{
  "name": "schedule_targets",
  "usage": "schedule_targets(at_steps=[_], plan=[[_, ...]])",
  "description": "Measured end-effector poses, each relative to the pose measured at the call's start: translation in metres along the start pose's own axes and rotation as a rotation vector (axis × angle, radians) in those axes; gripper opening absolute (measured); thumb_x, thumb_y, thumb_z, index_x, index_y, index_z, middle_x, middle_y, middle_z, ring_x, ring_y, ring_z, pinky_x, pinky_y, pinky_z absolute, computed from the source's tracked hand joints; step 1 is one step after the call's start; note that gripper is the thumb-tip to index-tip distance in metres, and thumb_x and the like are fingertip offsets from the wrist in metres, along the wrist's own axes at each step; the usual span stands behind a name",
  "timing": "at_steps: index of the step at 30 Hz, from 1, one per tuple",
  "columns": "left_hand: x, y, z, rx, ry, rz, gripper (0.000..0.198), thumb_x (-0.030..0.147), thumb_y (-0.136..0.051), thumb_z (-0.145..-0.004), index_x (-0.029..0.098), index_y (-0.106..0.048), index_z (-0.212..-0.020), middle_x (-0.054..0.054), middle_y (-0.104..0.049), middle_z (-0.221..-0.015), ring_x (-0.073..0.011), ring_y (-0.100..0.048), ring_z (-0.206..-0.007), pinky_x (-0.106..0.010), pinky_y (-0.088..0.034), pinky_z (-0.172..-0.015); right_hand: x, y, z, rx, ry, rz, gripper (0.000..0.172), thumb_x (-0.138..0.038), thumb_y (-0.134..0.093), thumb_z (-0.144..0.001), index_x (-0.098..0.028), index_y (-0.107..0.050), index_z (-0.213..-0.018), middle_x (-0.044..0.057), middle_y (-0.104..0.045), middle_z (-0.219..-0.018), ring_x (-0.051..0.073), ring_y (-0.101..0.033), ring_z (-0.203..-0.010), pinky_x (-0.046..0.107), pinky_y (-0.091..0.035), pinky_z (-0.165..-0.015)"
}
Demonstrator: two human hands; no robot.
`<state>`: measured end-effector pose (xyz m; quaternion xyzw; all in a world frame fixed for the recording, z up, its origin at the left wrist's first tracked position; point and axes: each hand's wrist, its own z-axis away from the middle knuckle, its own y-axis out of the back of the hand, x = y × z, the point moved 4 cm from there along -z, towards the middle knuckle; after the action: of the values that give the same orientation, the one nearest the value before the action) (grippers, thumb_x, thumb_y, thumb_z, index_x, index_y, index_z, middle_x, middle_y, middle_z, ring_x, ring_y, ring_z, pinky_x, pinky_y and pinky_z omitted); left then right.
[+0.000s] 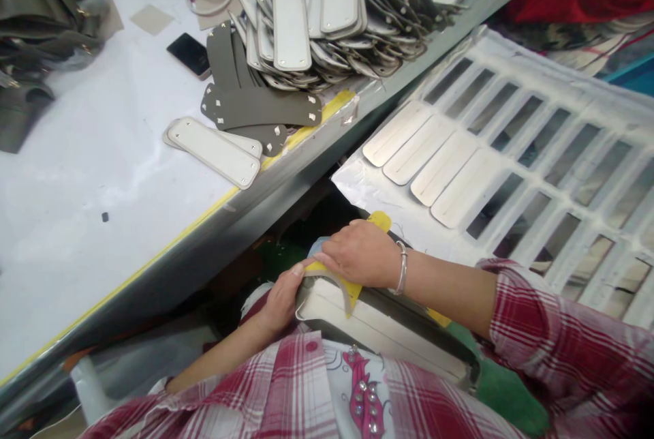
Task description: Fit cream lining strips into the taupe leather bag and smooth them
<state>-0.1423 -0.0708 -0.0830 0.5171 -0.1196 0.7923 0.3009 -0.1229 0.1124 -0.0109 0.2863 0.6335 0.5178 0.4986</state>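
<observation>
A long pale piece with dark edges (388, 333) lies across my lap, close to my body. At its far left end, a curved beige strip (334, 280) bends over it, with a yellow piece (353, 296) beside the strip. My left hand (283, 299) is closed on the strip's left end, fingertips pressed together. Just to the right, my right hand (357, 253) has its fingers curled down over the strip and the yellow piece. The two hands nearly touch. What lies beneath my right palm is hidden.
The white table (127, 214) at the left holds stacked white and grey straps (291, 26), a phone (189, 55) and dark bags (41, 23). A slotted white rack (541, 173) with several pale strips stands at the right. The table's metal edge runs diagonally beyond my hands.
</observation>
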Motion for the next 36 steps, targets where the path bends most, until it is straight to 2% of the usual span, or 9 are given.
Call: schedule_targets(at_steps=[3,7,16,22,26,29,32,34,36], plan=[[0.019,-0.008,-0.003,-0.107,-0.046,-0.053,0.043,0.046,-0.038,-0.085,0.017,-0.062,-0.106,-0.007,-0.063,-0.107,-0.0230,-0.054,-0.100,-0.036,-0.036,-0.098,-0.001,-0.002,0.001,-0.025,-0.029,-0.027,0.048,-0.040,-0.022,-0.095,-0.016,-0.057,-0.073,0.004,-0.062,-0.069,0.016,-0.054,-0.063,0.030,-0.020,-0.057],[0.031,-0.015,-0.005,-0.261,-0.037,-0.029,0.047,0.044,-0.030,-0.088,0.016,-0.058,-0.113,-0.007,-0.061,-0.109,-0.0228,-0.056,-0.094,-0.036,-0.038,-0.094,0.000,-0.005,0.005,-0.047,-0.072,-0.057,0.047,-0.040,-0.022,-0.095,-0.016,-0.056,-0.072,0.004,-0.062,-0.068,0.016,-0.053,-0.061,0.030,-0.020,-0.057],[0.040,-0.018,-0.008,-0.328,-0.082,-0.109,0.041,0.038,-0.031,-0.090,0.017,-0.052,-0.118,-0.006,-0.053,-0.122,-0.0240,-0.048,-0.109,-0.035,-0.034,-0.097,-0.001,-0.008,0.017,-0.077,-0.177,-0.135,0.049,-0.041,-0.019,-0.096,-0.018,-0.058,-0.078,0.005,-0.062,-0.070,0.019,-0.055,-0.061,0.030,-0.023,-0.056],[0.053,-0.027,-0.011,-0.432,-0.041,-0.177,0.039,0.039,-0.035,-0.088,0.021,-0.050,-0.119,-0.005,-0.055,-0.118,-0.0223,-0.050,-0.104,-0.033,-0.037,-0.094,-0.003,-0.011,0.036,-0.066,-0.220,-0.220,0.042,-0.036,-0.026,-0.095,-0.015,-0.061,-0.086,0.009,-0.063,-0.073,0.021,-0.055,-0.063,0.032,-0.027,-0.056],[0.051,-0.027,-0.009,-0.474,0.010,-0.096,0.041,0.042,-0.039,-0.086,0.020,-0.050,-0.119,-0.006,-0.056,-0.118,-0.0242,-0.052,-0.103,-0.035,-0.039,-0.092,-0.009,-0.010,0.046,-0.086,-0.326,-0.164,0.047,-0.039,-0.023,-0.095,-0.015,-0.061,-0.083,0.009,-0.062,-0.070,0.020,-0.056,-0.064,0.032,-0.030,-0.058],[0.053,-0.021,-0.011,-0.515,-0.019,-0.042,0.044,0.045,-0.034,-0.087,0.021,-0.051,-0.120,-0.005,-0.055,-0.120,-0.0236,-0.049,-0.110,-0.035,-0.035,-0.097,-0.016,0.000,0.051,-0.119,-0.396,-0.075,0.047,-0.039,-0.024,-0.095,-0.015,-0.061,-0.078,0.009,-0.064,-0.072,0.019,-0.058,-0.065,0.030,-0.031,-0.057],[0.059,-0.008,-0.015,-0.558,-0.019,-0.013,0.048,0.049,-0.029,-0.088,0.021,-0.055,-0.117,-0.005,-0.058,-0.117,-0.0226,-0.049,-0.111,-0.036,-0.035,-0.099,-0.028,0.021,0.064,-0.135,-0.507,0.022,0.046,-0.041,-0.026,-0.095,-0.016,-0.061,-0.077,0.008,-0.064,-0.073,0.019,-0.058,-0.065,0.029,-0.031,-0.056],[0.064,0.005,-0.016,-0.563,0.002,-0.017,0.048,0.051,-0.034,-0.086,0.019,-0.059,-0.113,-0.008,-0.060,-0.113,-0.0226,-0.055,-0.101,-0.035,-0.044,-0.089,-0.039,0.039,0.082,-0.104,-0.651,0.033,0.047,-0.042,-0.023,-0.095,-0.017,-0.059,-0.077,0.006,-0.063,-0.073,0.018,-0.057,-0.065,0.028,-0.033,-0.056],[0.066,0.016,-0.013,-0.565,0.054,-0.041,0.048,0.052,-0.042,-0.082,0.019,-0.056,-0.116,-0.010,-0.059,-0.114,-0.0194,-0.062,-0.079,-0.030,-0.051,-0.067,-0.055,0.054,0.104,-0.039,-0.769,-0.020,0.044,-0.039,-0.022,-0.095,-0.017,-0.057,-0.079,0.006,-0.061,-0.075,0.018,-0.056,-0.067,0.028,-0.035,-0.060]])
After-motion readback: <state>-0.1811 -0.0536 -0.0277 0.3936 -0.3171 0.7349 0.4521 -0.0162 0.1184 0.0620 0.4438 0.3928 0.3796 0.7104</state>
